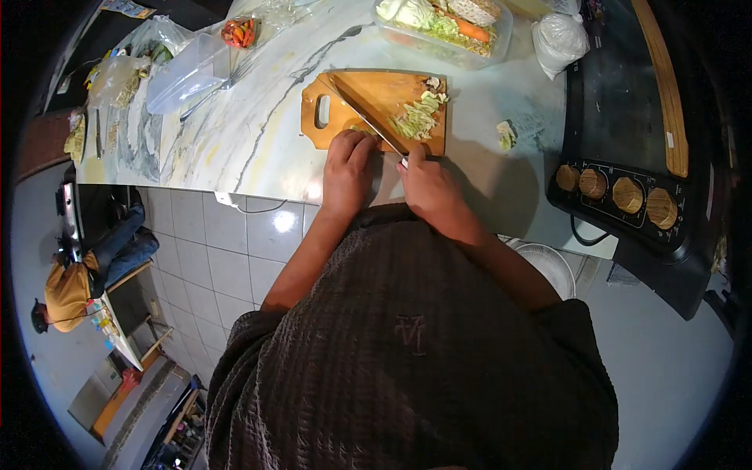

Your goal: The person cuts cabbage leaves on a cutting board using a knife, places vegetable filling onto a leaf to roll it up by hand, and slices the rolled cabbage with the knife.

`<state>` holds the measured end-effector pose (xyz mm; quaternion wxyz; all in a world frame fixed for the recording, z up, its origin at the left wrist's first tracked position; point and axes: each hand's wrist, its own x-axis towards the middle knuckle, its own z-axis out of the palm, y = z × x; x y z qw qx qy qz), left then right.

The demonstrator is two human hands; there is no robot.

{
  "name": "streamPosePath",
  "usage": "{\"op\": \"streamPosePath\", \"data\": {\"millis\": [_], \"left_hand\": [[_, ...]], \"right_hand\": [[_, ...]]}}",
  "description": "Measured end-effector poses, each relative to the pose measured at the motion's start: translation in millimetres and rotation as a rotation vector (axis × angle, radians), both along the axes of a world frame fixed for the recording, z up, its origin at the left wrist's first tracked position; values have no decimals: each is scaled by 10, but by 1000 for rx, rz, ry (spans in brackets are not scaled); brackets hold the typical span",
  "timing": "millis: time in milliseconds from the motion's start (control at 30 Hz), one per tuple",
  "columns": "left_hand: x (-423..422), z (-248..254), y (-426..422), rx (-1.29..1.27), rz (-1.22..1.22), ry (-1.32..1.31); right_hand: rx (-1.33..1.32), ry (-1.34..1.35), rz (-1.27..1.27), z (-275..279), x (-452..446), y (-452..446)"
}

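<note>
A wooden cutting board (321,139) with a handle slot lies on the counter in front of me. My right hand (432,188) is closed round the handle of a kitchen knife (362,112), its blade slanting over the board toward the far left. Curled at the board's near edge, my left hand (349,166) presses on a pale green vegetable piece (357,129), mostly hidden by the fingers and beside the blade. Shredded pale green vegetable (415,117) is heaped on the board's right part.
A clear plastic box (505,39) of vegetables, including a carrot (472,30), stands behind the board. At right are a white-filled bag (560,43) and a black stove (619,102). An empty translucent tub (184,82) and red chillies (239,33) lie left. A person (69,294) sits far left.
</note>
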<state>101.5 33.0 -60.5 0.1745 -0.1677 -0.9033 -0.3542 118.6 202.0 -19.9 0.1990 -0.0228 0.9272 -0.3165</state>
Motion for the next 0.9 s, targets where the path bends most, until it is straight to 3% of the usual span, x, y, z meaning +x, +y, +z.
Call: {"op": "streamPosePath", "data": {"millis": [167,900], "left_hand": [[-15,-3,-16,-27,-3,11],[-19,73,2,-43,-18,46]], "right_hand": [[124,-31,16,84,-56,-49],[69,59,-112,126,91,97]]}}
